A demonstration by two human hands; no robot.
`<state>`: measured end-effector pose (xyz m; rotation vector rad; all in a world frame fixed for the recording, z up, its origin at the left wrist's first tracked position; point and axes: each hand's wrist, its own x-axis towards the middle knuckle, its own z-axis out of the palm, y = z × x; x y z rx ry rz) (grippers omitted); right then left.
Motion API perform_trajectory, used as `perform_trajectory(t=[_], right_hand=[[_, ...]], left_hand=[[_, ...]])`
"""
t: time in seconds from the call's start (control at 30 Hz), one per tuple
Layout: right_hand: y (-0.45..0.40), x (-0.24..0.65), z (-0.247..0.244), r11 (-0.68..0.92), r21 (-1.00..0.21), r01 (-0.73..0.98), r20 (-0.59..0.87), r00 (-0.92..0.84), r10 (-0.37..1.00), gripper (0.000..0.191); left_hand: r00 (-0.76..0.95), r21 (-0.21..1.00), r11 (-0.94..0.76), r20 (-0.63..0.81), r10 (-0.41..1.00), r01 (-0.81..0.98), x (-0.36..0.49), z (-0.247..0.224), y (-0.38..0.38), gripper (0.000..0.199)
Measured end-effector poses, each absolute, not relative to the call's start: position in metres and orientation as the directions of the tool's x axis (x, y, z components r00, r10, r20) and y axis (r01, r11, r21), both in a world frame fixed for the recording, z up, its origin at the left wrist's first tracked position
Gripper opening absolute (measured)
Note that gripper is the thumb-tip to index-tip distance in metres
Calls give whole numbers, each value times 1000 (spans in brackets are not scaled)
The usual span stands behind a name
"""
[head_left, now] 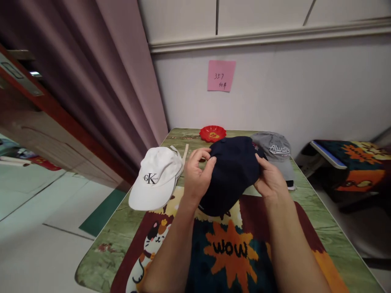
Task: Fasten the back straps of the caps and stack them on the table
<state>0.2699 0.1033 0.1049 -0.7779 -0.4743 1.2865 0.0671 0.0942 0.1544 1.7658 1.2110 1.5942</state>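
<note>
Between my two hands, above the table mat, is a dark navy baseball cap (233, 167). My left hand (198, 173) pinches its left edge with thumb and fingers. On the opposite side, my right hand (271, 176) grips the cap's edge, its fingertips partly hidden behind the fabric. To the left lies a white cap (160, 171) with black "CK" lettering, its brim toward me and a loose strap at the back. A grey cap (276, 148) with "Always"-like lettering sits behind my right hand, partly covered by the navy cap.
A red scalloped dish (213, 133) stands at the table's back edge. Under my arms a colourful "WOW" mat (230, 248) covers part of the green wood-patterned table (100, 248). A pink note (221, 76) is on the wall. Left are a curtain (122, 73) and door; right, another mat-covered surface (360, 158).
</note>
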Motion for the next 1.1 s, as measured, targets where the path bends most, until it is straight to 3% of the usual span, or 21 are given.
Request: perform_trajectory(t=[0.13, 0.23, 0.37, 0.57, 0.63, 0.73, 0.83, 0.93, 1.0, 1.1], right_hand=[[103, 276, 110, 270, -756, -596, 77, 329, 941, 20], [97, 273, 121, 351, -761, -545, 170, 355, 919, 23], [84, 268, 134, 375, -811, -449, 251, 313, 916, 32], [65, 264, 139, 407, -846, -344, 319, 285, 904, 41], [62, 262, 140, 407, -853, -328, 343, 236, 909, 48], [64, 262, 141, 449, -844, -294, 397, 220, 891, 52], [71, 265, 140, 522, -821, -230, 472, 239, 848, 52], [78, 267, 136, 531, -837, -129, 495, 232, 837, 41], [83, 269, 133, 488, -873, -9, 475, 213, 854, 28], [89, 270, 126, 400, -902, 160, 422, 137, 896, 25]], left_hand=[[95, 894, -374, 362, 927, 248, 62, 148, 99, 19], [275, 966, -175, 118, 954, 192, 55, 149, 99, 25], [575, 953, 47, -220, 788, 300, 49, 153, 94, 32], [684, 924, 127, -353, 639, 359, 50, 139, 91, 29], [676, 932, 172, -352, 648, 320, 52, 133, 93, 29], [561, 966, 168, -250, 789, 194, 57, 128, 99, 19], [333, 998, 16, -37, 942, 66, 67, 122, 109, 8], [125, 981, -186, 179, 976, 52, 76, 107, 120, 8], [131, 960, -260, 246, 960, 107, 75, 95, 126, 15], [260, 946, -208, 142, 955, 247, 59, 82, 130, 22]])
